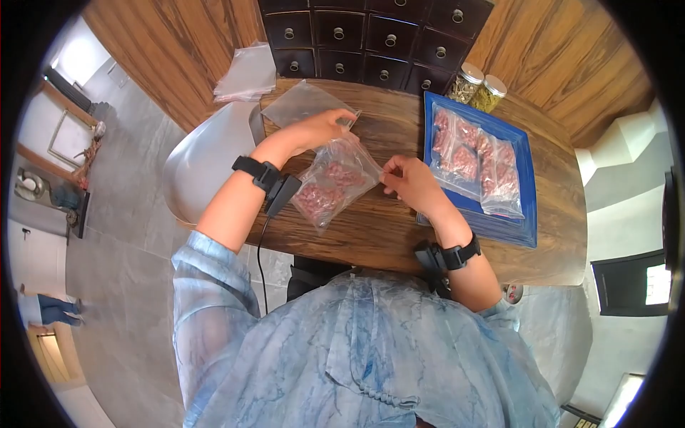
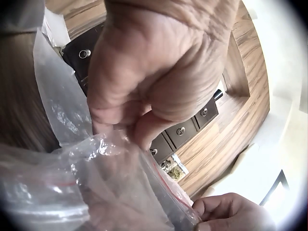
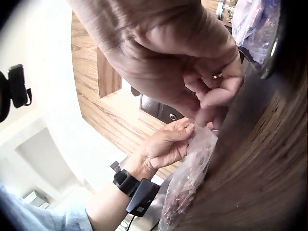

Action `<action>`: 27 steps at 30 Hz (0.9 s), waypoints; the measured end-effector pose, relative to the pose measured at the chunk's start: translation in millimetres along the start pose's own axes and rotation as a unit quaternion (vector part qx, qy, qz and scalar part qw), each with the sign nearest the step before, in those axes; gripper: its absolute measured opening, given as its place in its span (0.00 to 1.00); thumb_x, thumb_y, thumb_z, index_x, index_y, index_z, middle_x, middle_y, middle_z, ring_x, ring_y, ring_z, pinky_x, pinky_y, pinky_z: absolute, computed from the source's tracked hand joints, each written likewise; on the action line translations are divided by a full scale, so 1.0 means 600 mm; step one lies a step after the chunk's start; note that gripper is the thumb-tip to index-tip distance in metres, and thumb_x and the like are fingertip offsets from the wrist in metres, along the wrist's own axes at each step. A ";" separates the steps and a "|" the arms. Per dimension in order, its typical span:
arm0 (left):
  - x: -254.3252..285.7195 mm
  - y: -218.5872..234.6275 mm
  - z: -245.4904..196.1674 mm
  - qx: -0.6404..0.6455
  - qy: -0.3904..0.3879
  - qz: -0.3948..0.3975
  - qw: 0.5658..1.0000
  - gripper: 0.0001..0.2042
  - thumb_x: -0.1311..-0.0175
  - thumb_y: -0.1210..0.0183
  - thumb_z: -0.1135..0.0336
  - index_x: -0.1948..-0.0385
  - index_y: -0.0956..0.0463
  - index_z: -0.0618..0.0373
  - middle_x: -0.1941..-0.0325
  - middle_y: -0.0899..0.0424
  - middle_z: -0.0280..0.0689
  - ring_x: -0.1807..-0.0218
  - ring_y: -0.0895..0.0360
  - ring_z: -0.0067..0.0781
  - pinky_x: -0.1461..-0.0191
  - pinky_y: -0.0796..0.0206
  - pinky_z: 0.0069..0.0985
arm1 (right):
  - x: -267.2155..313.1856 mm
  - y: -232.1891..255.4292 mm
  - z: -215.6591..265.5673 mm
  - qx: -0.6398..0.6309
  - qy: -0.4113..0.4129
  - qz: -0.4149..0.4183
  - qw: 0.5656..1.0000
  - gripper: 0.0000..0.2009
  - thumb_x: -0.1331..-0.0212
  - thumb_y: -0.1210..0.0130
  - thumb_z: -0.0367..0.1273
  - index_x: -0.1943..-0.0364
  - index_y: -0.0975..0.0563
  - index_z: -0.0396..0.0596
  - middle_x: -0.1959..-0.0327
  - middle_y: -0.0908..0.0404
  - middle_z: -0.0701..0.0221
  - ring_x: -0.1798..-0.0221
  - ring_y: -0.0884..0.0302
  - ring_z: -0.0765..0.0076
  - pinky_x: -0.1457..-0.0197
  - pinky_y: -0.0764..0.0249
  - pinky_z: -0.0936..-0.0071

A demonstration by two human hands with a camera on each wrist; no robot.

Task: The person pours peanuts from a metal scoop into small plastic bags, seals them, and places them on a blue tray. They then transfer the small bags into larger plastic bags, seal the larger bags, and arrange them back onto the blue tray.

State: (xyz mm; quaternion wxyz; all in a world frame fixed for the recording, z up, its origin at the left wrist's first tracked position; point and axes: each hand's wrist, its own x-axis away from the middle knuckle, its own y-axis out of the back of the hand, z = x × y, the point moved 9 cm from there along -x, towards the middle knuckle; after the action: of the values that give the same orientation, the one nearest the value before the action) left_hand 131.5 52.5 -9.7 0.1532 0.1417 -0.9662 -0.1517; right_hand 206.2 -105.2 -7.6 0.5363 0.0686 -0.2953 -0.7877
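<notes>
A clear zip bag (image 1: pixel 319 202) with small reddish pieces in it lies tilted over the wooden table in front of me. My left hand (image 1: pixel 325 130) pinches its top edge between thumb and fingers. At the opposite top corner, my right hand (image 1: pixel 415 184) pinches the plastic with thumb and forefinger. In the left wrist view the bag's mouth (image 2: pixel 166 185) shows a red zip line running between both hands. The right wrist view has the bag (image 3: pixel 190 178) hanging below the right hand's fingertips, with the left hand (image 3: pixel 168 144) close behind.
On the right, a blue tray (image 1: pixel 529 182) holds several filled zip bags (image 1: pixel 467 153). Two lidded jars (image 1: pixel 489 93) stand behind it, near a dark drawer cabinet (image 1: pixel 364 43). Unfilled clear bags (image 1: pixel 246 71) lie at the back left, and a pale chair (image 1: pixel 214 160) is at the left edge.
</notes>
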 end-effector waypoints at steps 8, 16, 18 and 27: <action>0.095 0.019 -0.001 -0.336 0.009 -0.101 0.937 0.22 0.39 0.41 0.58 0.48 0.31 0.62 0.57 0.19 0.47 0.54 0.22 0.40 0.49 0.32 0.30 | -0.051 -0.033 0.018 0.173 0.075 -0.006 0.982 0.16 0.50 0.42 0.41 0.68 0.21 0.40 0.66 0.18 0.55 0.61 0.20 0.49 0.57 0.25 0.60; 0.113 0.024 0.072 -0.257 0.074 -0.051 0.962 0.21 0.49 0.32 0.52 0.70 0.23 0.65 0.72 0.20 0.38 0.71 0.26 0.32 0.67 0.34 0.29 | -0.058 -0.071 0.015 -0.045 0.141 0.052 0.988 0.10 0.45 0.50 0.32 0.68 0.24 0.36 0.67 0.22 0.56 0.67 0.18 0.56 0.67 0.19 0.65; 0.104 0.018 0.092 -0.148 0.107 0.003 0.983 0.18 0.46 0.33 0.54 0.70 0.22 0.64 0.72 0.21 0.31 0.71 0.29 0.23 0.68 0.36 0.25 | -0.043 -0.056 0.029 -0.186 0.119 0.074 0.972 0.10 0.44 0.52 0.29 0.67 0.26 0.33 0.66 0.23 0.55 0.66 0.18 0.55 0.67 0.17 0.67; 0.076 -0.022 0.044 0.076 0.092 0.044 0.992 0.11 0.37 0.40 0.61 0.62 0.22 0.58 0.68 0.23 0.23 0.67 0.31 0.13 0.58 0.37 0.17 | -0.004 -0.003 0.012 -0.435 0.039 0.022 0.899 0.11 0.42 0.52 0.30 0.66 0.27 0.31 0.64 0.25 0.57 0.66 0.20 0.57 0.71 0.16 0.65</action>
State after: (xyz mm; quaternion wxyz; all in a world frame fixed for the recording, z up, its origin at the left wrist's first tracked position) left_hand 84.2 32.3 -26.8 0.2367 0.1233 -0.9620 -0.0571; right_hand 202.6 -99.9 -3.4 0.5411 -0.1471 0.0962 -0.8223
